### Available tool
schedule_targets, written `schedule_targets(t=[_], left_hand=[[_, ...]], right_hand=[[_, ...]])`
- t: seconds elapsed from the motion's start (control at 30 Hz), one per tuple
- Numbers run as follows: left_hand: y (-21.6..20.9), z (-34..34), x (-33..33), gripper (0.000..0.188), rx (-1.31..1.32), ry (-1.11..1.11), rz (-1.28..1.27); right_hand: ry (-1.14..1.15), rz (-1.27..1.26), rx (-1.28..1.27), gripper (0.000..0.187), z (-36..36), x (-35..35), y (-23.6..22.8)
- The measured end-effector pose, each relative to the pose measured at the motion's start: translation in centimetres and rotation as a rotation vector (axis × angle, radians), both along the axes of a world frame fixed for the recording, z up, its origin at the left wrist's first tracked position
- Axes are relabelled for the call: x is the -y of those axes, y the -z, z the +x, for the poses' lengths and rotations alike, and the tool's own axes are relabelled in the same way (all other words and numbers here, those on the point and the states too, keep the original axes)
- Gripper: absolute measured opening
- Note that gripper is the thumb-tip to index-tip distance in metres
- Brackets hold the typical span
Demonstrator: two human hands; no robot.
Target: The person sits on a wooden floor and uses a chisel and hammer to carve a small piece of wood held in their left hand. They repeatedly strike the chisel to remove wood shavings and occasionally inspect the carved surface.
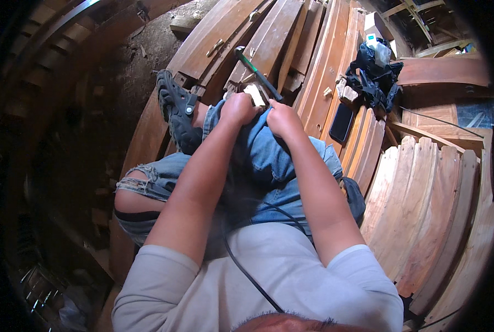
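Observation:
My left hand [240, 109] is closed around a small pale piece of wood [254, 95], held over my lap by the jeans [263, 149]. Close beside it my right hand [283, 119] is a closed fist. A thin dark sliver shows between the two hands, but what the right fist grips is mostly hidden. Just beyond the right knuckles lies a hammer [260, 74] with a green and black handle, its head pointing away to the left. The handle's end is very near the right hand; I cannot tell whether they touch.
Long brown boards [327, 61] lie side by side ahead, with wood chips on them. A black phone [341, 123] rests at the right, below a black plastic bag [374, 74]. Slatted wood pieces [416, 205] stand further right. A dark cable [241, 257] runs down my shirt.

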State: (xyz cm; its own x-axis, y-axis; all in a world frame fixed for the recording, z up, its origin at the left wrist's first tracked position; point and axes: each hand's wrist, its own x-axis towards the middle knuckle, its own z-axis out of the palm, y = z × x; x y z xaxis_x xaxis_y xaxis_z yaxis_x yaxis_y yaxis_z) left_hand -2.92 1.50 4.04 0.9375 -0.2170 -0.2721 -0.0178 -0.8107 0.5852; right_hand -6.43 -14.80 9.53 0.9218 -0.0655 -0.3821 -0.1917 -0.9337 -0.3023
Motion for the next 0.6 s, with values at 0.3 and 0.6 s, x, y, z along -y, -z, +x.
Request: schedule_targets(t=[0.3,0.6], left_hand=[[-0.4,0.0,-0.2,0.055,-0.043,-0.01,0.038],[0.1,-0.1,-0.4,0.053,-0.025,0.009,0.073]], right_hand=[[-0.099,-0.031,-0.072,0.052,-3.9,0.7,-5.0],[-0.138,-0.108,-0.095,0.051,-5.0,-1.2,-8.5]])
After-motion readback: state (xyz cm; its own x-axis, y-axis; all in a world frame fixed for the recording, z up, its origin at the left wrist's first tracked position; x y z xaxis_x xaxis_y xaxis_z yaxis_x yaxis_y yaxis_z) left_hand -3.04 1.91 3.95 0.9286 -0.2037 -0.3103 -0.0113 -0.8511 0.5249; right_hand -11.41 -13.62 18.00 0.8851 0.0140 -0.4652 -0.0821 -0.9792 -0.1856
